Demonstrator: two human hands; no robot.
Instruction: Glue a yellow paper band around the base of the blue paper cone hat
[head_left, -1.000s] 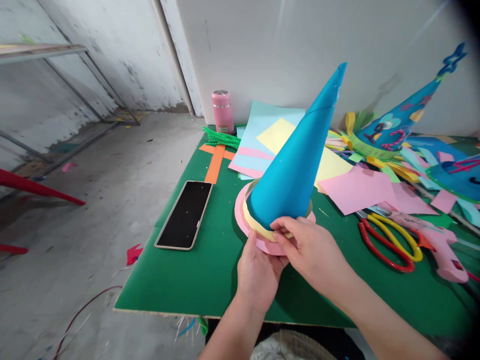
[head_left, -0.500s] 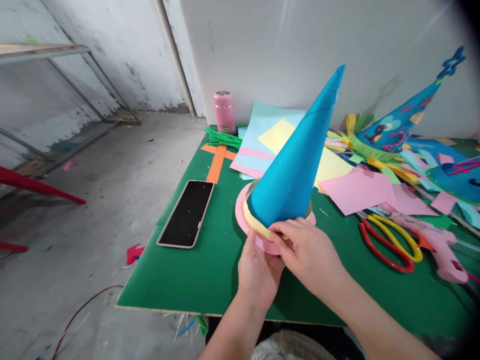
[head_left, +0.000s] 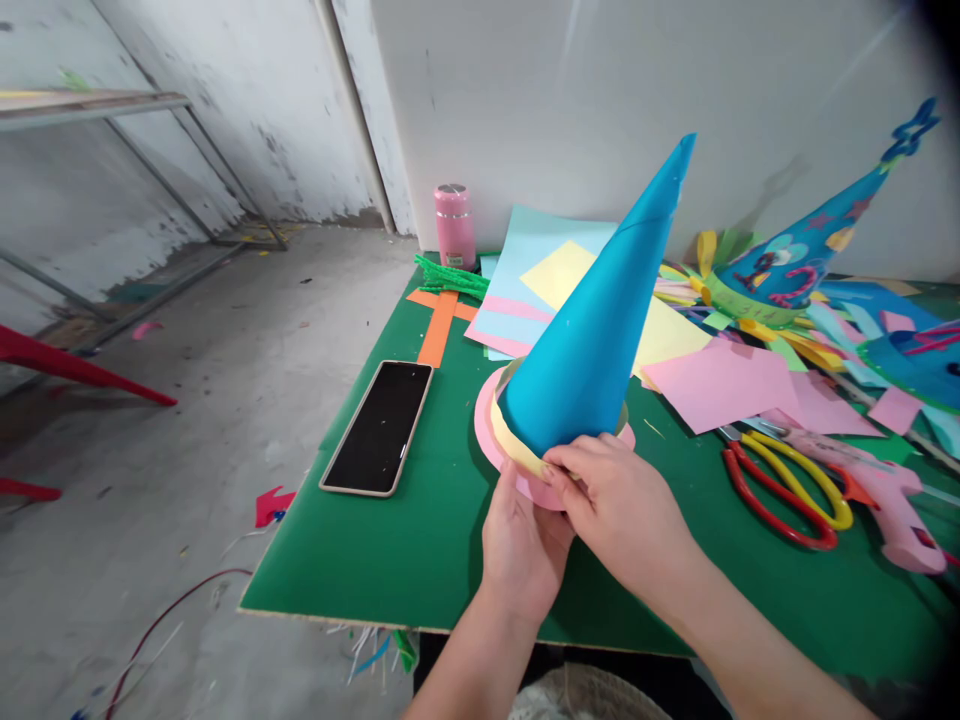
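A blue paper cone point(head_left: 592, 350) tilts to the right above a pink round brim point(head_left: 489, 430), with a pale yellow strip point(head_left: 517, 445) curved around its base. My left hand point(head_left: 525, 545) grips the near edge of the brim from below, its thumb against the yellow strip. With thumb and fingers my right hand point(head_left: 619, 500) pinches the yellow strip at the front of the cone's base. The fingertips of both hands are close together. The underside of the brim is hidden.
A phone point(head_left: 379, 428) lies left on the green table point(head_left: 337, 560). Behind are a pink flask point(head_left: 454, 228), green pipe cleaners point(head_left: 450, 278) and paper sheets point(head_left: 517, 260). Scissors point(head_left: 787, 490), a pink glue gun point(head_left: 900, 510) and a decorated cone hat point(head_left: 810, 240) are at the right.
The whole view has shifted slightly, so things appear a little further right. Both hands keep nearly the same hold on the brim and yellow strip.
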